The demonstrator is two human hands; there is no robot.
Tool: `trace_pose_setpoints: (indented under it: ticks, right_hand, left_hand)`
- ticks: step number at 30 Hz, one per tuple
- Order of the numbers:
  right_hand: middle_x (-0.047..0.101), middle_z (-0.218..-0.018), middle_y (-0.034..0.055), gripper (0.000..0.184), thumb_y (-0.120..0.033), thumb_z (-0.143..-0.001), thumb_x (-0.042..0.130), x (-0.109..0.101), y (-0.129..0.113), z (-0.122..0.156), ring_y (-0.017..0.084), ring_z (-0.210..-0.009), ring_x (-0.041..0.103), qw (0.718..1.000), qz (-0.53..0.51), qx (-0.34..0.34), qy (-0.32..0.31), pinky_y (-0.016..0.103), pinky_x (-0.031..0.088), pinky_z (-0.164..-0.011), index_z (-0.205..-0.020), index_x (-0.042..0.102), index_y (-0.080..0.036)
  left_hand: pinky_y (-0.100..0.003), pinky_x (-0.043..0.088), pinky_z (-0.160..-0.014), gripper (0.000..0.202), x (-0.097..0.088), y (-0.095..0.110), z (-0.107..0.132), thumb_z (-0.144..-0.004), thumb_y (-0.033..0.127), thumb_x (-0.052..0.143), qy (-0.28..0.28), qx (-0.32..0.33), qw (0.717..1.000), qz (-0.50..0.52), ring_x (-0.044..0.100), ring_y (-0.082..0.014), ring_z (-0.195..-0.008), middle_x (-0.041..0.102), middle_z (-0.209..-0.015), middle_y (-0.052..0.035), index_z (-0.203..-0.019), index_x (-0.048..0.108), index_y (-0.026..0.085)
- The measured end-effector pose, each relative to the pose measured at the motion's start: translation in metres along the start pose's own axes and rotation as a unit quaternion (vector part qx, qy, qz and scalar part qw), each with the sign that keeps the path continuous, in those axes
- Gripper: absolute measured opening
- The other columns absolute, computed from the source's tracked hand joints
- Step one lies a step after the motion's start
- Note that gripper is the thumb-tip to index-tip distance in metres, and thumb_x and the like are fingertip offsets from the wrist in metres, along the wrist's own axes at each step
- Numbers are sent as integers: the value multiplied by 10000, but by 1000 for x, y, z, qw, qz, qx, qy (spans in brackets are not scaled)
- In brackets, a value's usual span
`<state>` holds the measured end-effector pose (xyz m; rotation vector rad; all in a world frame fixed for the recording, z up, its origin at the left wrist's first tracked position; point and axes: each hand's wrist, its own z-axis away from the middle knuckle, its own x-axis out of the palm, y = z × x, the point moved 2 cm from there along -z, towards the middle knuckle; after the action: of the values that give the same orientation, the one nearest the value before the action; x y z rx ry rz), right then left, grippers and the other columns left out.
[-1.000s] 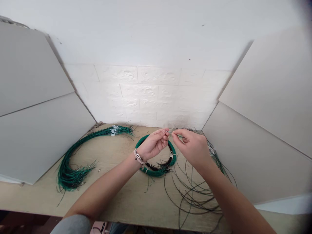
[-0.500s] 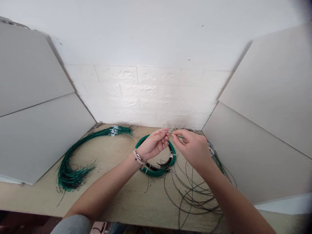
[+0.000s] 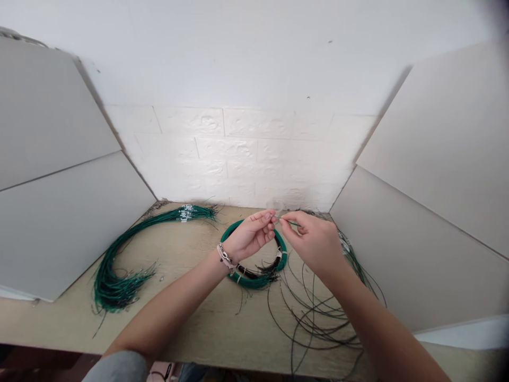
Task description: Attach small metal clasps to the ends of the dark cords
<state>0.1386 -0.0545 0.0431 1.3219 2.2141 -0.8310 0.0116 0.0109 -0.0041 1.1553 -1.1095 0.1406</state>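
Observation:
My left hand (image 3: pixel 251 235) and my right hand (image 3: pixel 313 241) meet above a wooden table (image 3: pixel 191 323), fingertips almost touching. Both pinch the end of a thin green cord (image 3: pixel 283 218) with a small metal piece on it; what exactly sits between the fingers is too small to name. A bracelet circles my left wrist. Beneath the hands lies a coiled ring of green cords (image 3: pixel 254 278) bound with white ties. Loose dark green cords (image 3: pixel 318 318) trail from under my right forearm across the table.
A long bundle of green cords (image 3: pixel 119 265) with white tags curves along the table's left side. Grey panels (image 3: pixel 59 223) (image 3: pixel 421 249) wall in both sides, and a white brick-pattern wall (image 3: pixel 246 159) closes the back.
Almost nothing; the fingertips of the two hands have drawn slightly closer together.

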Motion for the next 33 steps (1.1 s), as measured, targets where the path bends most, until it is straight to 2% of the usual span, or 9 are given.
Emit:
trace_pose_setpoints:
  ticks: [8,13,21,27,33]
  right_hand:
    - [649,-635,-10,202,-254,-833,459,4,0,3,90,-526,557,997,57,-49,23,205,314,-487,-742,628,-192]
    - [640,-624,-17,212,-260,-839,449,7,-2,4,88,-540,556,996,70,-58,10,214,282,-480,-715,609,-194]
    - [629,-605,-15,201,-264,-828,456,10,0,3,95,-530,547,997,68,-35,4,214,277,-475,-713,608,-199]
    - [627,-607,-23,149,-285,-808,480,9,2,0,104,-500,536,999,-4,24,-26,209,305,-478,-778,611,-219]
    - [520,-487,-50,150,-312,-797,457,9,4,0,96,-428,485,994,-75,70,-35,198,318,-455,-788,566,-209]
  left_hand:
    - [-159,468,-609,80,-1,-1,-1,-731,115,637,8,17,999,-34,549,-50,-589,603,-699,-20,-809,628,99]
    - [-158,460,-595,83,0,0,-2,-751,128,617,8,21,999,-44,539,-51,-567,576,-636,-7,-827,629,98]
    - [-163,462,-596,92,2,-1,-1,-740,135,630,16,20,998,-49,544,-57,-573,587,-636,-16,-823,634,94]
    - [-168,468,-595,101,3,1,0,-732,139,640,18,18,999,-44,557,-61,-588,614,-674,-26,-825,632,100]
    - [-179,470,-601,123,1,1,0,-692,121,675,11,14,999,-39,562,-58,-584,634,-725,-26,-806,631,107]
